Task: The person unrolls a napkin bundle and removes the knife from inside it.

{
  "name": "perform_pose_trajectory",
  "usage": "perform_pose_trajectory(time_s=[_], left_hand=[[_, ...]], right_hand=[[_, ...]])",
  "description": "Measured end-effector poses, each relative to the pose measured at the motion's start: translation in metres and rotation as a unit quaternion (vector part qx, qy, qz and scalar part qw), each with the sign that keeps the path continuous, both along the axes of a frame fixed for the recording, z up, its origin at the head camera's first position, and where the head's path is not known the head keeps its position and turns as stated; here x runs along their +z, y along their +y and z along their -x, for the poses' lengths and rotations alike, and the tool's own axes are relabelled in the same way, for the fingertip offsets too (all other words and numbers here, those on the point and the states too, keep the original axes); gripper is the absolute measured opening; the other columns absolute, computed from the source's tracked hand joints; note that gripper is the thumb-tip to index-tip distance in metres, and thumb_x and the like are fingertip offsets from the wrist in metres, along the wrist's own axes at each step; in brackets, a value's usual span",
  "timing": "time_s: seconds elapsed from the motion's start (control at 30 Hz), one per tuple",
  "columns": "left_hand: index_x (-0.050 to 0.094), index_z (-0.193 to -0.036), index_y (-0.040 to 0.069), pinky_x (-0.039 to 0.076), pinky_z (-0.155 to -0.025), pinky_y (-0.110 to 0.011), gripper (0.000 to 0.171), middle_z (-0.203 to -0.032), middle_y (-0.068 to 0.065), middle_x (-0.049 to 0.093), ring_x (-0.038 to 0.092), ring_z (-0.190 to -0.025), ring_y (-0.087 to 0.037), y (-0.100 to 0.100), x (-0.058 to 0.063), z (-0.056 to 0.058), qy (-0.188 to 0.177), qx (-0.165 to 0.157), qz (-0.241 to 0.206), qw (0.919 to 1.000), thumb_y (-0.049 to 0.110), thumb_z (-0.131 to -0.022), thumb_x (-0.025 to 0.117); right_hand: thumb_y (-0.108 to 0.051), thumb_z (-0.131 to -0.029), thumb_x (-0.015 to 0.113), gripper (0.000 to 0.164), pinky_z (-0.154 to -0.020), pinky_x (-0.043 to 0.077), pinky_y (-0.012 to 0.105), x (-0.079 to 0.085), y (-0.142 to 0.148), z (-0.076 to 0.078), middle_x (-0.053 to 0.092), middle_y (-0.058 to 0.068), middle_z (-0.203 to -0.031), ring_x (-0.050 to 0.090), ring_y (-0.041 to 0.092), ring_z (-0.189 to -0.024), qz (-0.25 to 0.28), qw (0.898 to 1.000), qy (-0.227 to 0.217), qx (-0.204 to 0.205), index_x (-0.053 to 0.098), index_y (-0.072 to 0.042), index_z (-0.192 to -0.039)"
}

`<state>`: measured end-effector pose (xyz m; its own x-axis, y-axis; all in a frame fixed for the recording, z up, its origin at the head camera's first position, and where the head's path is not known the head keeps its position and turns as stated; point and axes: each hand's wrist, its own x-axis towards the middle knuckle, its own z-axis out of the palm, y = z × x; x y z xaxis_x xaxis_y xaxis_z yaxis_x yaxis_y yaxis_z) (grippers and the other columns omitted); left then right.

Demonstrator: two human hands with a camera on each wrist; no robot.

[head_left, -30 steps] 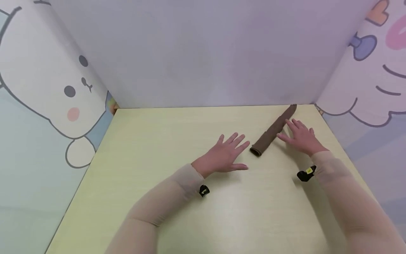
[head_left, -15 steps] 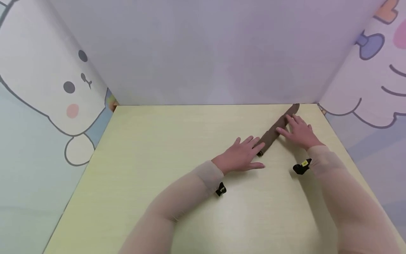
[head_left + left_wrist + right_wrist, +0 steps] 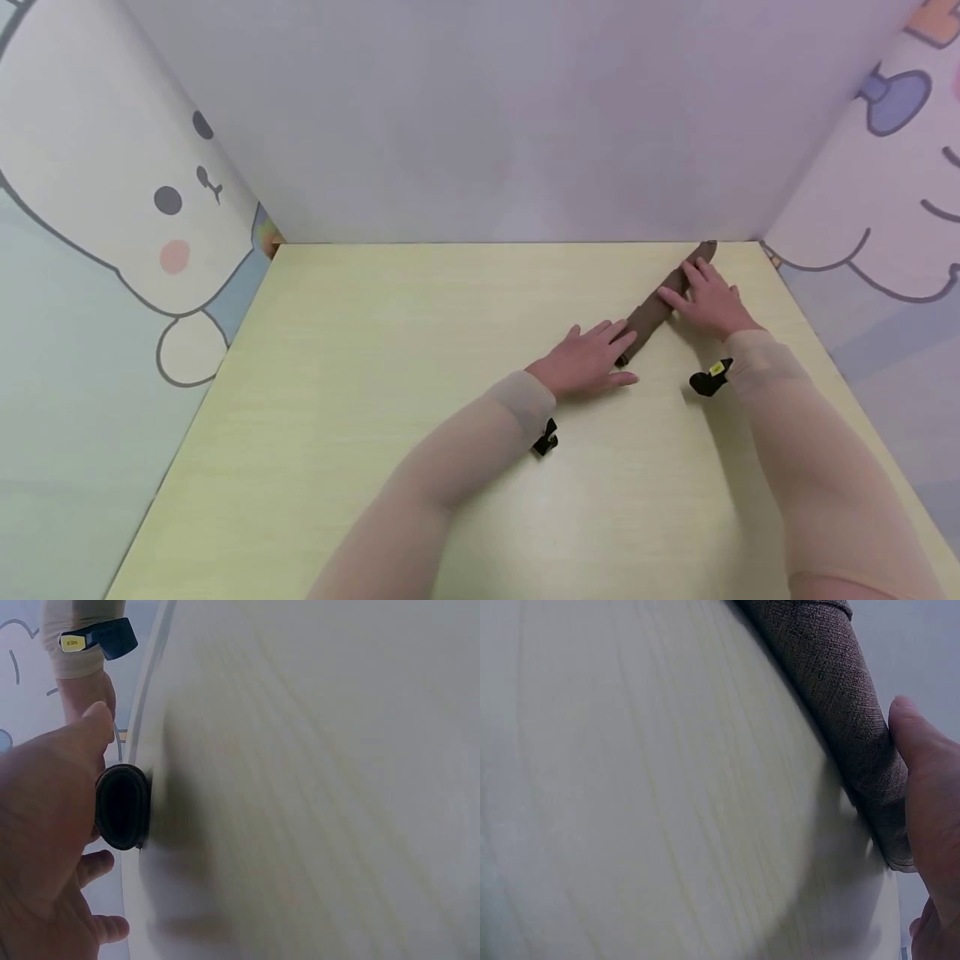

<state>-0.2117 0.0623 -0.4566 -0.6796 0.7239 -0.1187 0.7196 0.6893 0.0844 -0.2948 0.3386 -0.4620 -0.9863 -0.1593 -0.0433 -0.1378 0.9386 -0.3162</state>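
Left hand (image 3: pixel 585 363), right hand (image 3: pixel 711 305) — hands relaxed, outstretched — touching brown cloth roll (image 3: pixel 651 316); yellow right-wrist label (image 3: pixel 73 643) illegible.

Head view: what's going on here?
A person's left hand is at the near end of a rolled brown cloth; the right hand is at it further along, toward the far end. Neither hand is wrapped round the roll. It lies slantwise on the pale table, toward the back right corner, and its near end looks open and hollow.
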Motion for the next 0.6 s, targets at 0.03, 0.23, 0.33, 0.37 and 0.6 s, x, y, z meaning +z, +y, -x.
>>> perform_pose_trajectory(time_s=[0.03,0.23,0.33,0.37,0.6], left_hand=[[0.010,-0.156,0.028,0.024,-0.112,-0.046,0.076,-0.161,0.008,0.006,0.011,-0.146,-0.010,0.0011,-0.0011,0.0011,0.002,0.000,0.000,1.0000,0.069,-0.094,0.022],[0.010,-0.156,0.028,0.021,-0.114,-0.039,0.062,-0.160,0.011,0.006,0.010,-0.145,-0.008,0.0074,-0.0051,0.0060,0.020,-0.011,0.008,0.9997,0.056,-0.101,0.021],[0.015,-0.156,0.026,0.024,-0.113,-0.037,0.058,-0.160,0.009,0.012,0.015,-0.145,-0.009,0.0087,-0.0058,0.0076,0.041,-0.023,0.017,0.9987,0.050,-0.104,0.024],[0.017,-0.156,0.025,0.025,-0.113,-0.037,0.057,-0.160,0.008,0.014,0.016,-0.145,-0.010,0.0087,-0.0064,0.0079,0.052,-0.028,0.021,0.9980,0.048,-0.104,0.025],[0.024,-0.154,0.025,0.028,-0.111,-0.037,0.054,-0.158,0.007,0.022,0.022,-0.143,-0.011,0.0106,-0.0095,0.0073,0.089,-0.035,0.033,0.9949,0.046,-0.104,0.029]], right_hand=[[-0.062,-0.096,0.036,0.088,-0.092,0.010,0.080,-0.0004,0.0001,0.0008,0.002,0.029,-0.156,0.007,0.050,-0.140,0.001,1.000,-0.002,-0.001,0.012,0.000,-0.153],[-0.064,-0.095,0.035,0.090,-0.094,0.010,0.079,-0.0032,-0.0011,0.0030,0.000,0.030,-0.155,0.011,0.055,-0.137,-0.003,1.000,-0.013,-0.005,0.010,0.000,-0.154],[-0.064,-0.096,0.035,0.090,-0.094,0.010,0.078,-0.0049,-0.0010,0.0027,0.000,0.031,-0.155,0.013,0.057,-0.135,-0.006,1.000,-0.017,-0.005,0.009,0.000,-0.153],[-0.064,-0.096,0.035,0.090,-0.094,0.010,0.078,-0.0055,-0.0010,0.0027,0.001,0.031,-0.155,0.013,0.057,-0.135,-0.006,1.000,-0.018,-0.005,0.009,0.000,-0.153],[-0.065,-0.096,0.033,0.091,-0.096,0.008,0.078,-0.0075,-0.0003,0.0031,-0.001,0.032,-0.155,0.012,0.058,-0.135,-0.006,0.999,-0.037,-0.005,0.005,0.000,-0.153]])
